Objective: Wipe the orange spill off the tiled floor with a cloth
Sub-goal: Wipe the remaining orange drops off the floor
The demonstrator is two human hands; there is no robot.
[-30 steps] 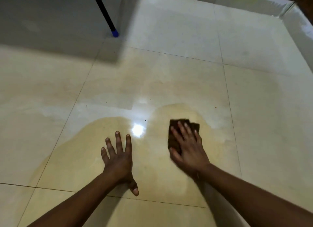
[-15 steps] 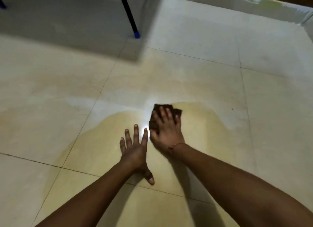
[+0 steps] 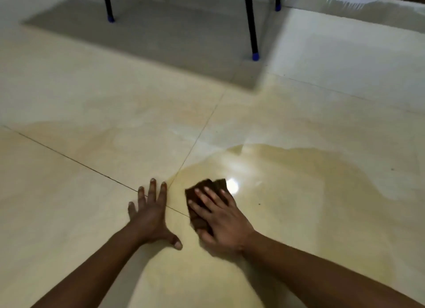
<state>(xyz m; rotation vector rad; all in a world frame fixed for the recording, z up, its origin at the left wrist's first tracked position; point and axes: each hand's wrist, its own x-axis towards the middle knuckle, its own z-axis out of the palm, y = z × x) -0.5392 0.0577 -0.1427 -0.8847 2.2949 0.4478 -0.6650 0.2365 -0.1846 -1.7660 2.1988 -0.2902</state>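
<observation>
A wide, pale orange spill (image 3: pixel 299 192) spreads over the glossy cream tiled floor (image 3: pixel 69 192), with a bright light glare in it. My right hand (image 3: pixel 220 218) lies flat, fingers straight, pressing a dark brown cloth (image 3: pixel 202 192) onto the left part of the spill. Most of the cloth is hidden under the fingers. My left hand (image 3: pixel 151 213) rests flat on the floor just left of the cloth, fingers spread, holding nothing.
Black furniture legs with blue feet (image 3: pixel 255 56) (image 3: pixel 110 19) stand at the back, over a grey shadow. A white skirting edge (image 3: pixel 345 11) runs along the far right. Tile joints (image 3: pixel 197 142) cross near my left hand.
My right hand has slid the cloth leftward across the spill, toward my left hand. The view has swung left, so the furniture legs and the spill now lie further right.
</observation>
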